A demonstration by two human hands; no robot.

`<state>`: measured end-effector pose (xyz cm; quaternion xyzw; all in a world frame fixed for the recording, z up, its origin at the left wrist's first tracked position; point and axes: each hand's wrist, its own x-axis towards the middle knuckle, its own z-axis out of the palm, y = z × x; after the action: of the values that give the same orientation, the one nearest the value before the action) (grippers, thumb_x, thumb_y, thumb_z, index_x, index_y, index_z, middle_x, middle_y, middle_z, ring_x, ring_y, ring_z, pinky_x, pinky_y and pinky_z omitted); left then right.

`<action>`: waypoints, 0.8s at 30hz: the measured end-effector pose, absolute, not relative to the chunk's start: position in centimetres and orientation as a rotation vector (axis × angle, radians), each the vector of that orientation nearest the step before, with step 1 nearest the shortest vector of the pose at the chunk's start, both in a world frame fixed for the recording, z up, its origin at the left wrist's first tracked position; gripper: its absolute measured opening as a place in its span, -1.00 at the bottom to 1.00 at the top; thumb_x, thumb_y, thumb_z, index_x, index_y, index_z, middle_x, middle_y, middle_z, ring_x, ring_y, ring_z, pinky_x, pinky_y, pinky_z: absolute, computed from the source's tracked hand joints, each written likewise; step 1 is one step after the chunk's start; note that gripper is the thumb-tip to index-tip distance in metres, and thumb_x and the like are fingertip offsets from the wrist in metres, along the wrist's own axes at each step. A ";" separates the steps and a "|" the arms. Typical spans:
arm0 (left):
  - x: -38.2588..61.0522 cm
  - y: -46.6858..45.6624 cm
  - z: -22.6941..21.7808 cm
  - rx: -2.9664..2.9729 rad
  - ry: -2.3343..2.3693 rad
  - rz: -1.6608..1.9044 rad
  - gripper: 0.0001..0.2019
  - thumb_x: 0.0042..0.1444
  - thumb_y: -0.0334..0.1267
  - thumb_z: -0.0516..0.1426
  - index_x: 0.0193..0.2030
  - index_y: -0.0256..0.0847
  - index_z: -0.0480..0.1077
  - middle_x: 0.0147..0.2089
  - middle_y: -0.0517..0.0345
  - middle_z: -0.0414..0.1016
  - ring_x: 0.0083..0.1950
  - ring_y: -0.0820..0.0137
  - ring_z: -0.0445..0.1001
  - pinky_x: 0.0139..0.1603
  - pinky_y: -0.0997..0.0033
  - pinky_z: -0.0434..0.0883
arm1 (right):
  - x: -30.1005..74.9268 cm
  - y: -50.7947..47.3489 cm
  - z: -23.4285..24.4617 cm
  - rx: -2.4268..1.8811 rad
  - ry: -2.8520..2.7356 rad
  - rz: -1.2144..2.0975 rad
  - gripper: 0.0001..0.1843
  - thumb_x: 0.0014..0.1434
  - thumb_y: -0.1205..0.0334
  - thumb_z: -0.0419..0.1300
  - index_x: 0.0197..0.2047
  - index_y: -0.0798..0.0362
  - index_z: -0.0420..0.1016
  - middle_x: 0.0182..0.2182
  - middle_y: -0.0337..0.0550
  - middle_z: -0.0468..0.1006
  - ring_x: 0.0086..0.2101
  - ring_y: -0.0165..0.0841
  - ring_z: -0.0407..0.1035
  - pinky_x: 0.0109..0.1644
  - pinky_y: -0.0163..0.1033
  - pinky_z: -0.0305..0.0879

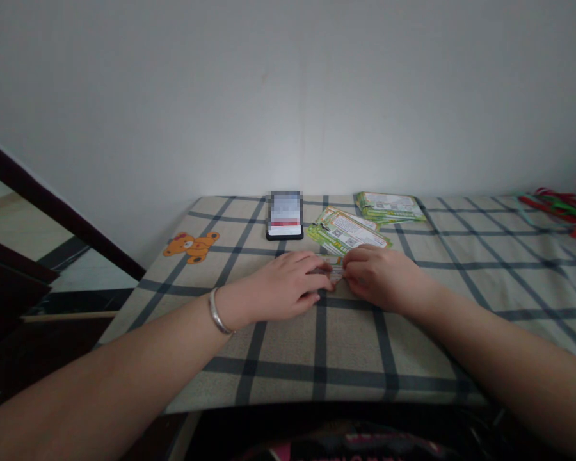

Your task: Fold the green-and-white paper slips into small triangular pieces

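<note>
My left hand (281, 285) and my right hand (379, 275) meet near the middle of a checked cloth (345, 346), their fingertips pinching a small folded green-and-white printed card (335, 269) between them. The card is mostly hidden by my fingers. Just beyond my hands lies a loose pile of green printed leaflets (348, 232), close to my right hand's knuckles. A neater stack of similar leaflets (388, 206) sits further back by the wall. A silver bangle (219, 310) circles my left wrist.
A black phone (285, 216) with a blurred screen lies at the cloth's far edge. A printed orange teddy bear (191, 246) decorates the cloth at left. Tangled red and green ribbons (561, 211) lie at far right. A white wall (288, 96) rises behind; a dark wooden rail (52, 205) runs at left.
</note>
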<state>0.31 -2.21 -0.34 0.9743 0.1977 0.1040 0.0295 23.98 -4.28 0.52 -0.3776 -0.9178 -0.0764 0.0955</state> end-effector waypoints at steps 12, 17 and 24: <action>0.3 -2.1 -0.5 2.984 0.579 0.357 -0.77 0.24 -0.30 0.09 0.00 -0.11 0.44 0.17 0.05 0.36 0.23 0.22 0.29 0.29 0.08 0.25 | 24.2 -4.1 1.0 -1.333 -2.732 -0.231 -0.80 0.14 0.43 0.13 -0.45 0.10 0.53 -0.39 -0.12 0.53 -0.36 -0.38 0.37 -0.27 -0.29 0.18; 0.3 -2.0 -0.6 2.985 0.576 0.383 -0.78 0.24 -0.30 0.09 0.00 -0.10 0.45 0.15 0.03 0.37 0.22 0.22 0.30 0.28 0.07 0.27 | 24.1 -4.6 1.7 -1.446 -2.742 -0.343 -0.82 0.16 0.33 0.14 -0.41 0.06 0.55 -0.35 -0.14 0.56 -0.31 -0.32 0.41 -0.35 -0.26 0.09; 0.2 -1.9 -0.2 2.966 0.514 0.385 -0.76 0.21 -0.32 0.13 0.01 -0.09 0.44 0.16 0.05 0.39 0.23 0.23 0.31 0.28 0.09 0.28 | 24.2 -4.6 1.9 -1.590 -2.729 -0.500 -0.79 0.19 0.29 0.11 -0.40 0.05 0.55 -0.35 -0.15 0.58 -0.40 -0.33 0.41 -0.47 -0.23 -0.14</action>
<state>0.17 -1.87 -0.24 0.9760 0.1692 0.1265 0.0535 24.22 -4.62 1.89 -0.4970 -0.8531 -0.1564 -0.0281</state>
